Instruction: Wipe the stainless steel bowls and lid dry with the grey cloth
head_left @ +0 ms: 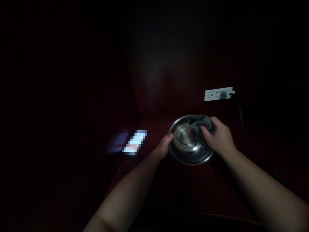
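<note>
A shiny metal bowl [187, 137] is held up in front of me, its inside facing my view. My left hand [164, 145] grips its left rim, the thumb over the edge and the other fingers hidden behind. At the right rim my right hand [220, 135] is closed on a dark grey-green cloth [204, 123]. The cloth lies over the rim and against the bowl's inner wall. Whether any right-hand fingers also touch the metal is hidden.
A lit phone [135, 142], its screen blurred, rests left of the bowl on a dark red surface [154, 193]. Behind, a white wall socket [218, 93] holds a plug with a black cable [240, 112] hanging down. The surroundings are very dark.
</note>
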### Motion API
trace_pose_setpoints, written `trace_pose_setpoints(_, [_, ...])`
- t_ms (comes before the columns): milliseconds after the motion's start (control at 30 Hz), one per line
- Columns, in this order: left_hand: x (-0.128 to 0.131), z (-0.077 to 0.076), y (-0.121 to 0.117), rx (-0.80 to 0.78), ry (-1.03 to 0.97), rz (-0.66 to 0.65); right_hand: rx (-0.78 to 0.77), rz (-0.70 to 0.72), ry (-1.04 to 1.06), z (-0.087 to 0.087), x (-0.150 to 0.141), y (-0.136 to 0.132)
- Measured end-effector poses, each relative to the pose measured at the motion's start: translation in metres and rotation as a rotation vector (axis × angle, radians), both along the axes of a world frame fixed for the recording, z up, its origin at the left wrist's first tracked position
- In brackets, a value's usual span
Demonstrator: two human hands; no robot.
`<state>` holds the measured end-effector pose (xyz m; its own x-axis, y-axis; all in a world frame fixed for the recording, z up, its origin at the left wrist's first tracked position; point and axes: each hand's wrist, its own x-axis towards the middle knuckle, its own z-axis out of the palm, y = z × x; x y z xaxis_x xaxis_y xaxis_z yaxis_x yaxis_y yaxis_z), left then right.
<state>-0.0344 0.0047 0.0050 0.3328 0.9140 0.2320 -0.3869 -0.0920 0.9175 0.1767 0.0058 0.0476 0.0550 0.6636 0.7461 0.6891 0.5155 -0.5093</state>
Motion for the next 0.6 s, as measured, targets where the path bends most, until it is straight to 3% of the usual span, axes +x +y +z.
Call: trace_pose_setpoints(600, [-0.0020, 0.0033, -0.0032, -0.004, 0.023, -0.002, 0.011, 0.018, -0.001, 0.0005, -0.0014, -0.0004])
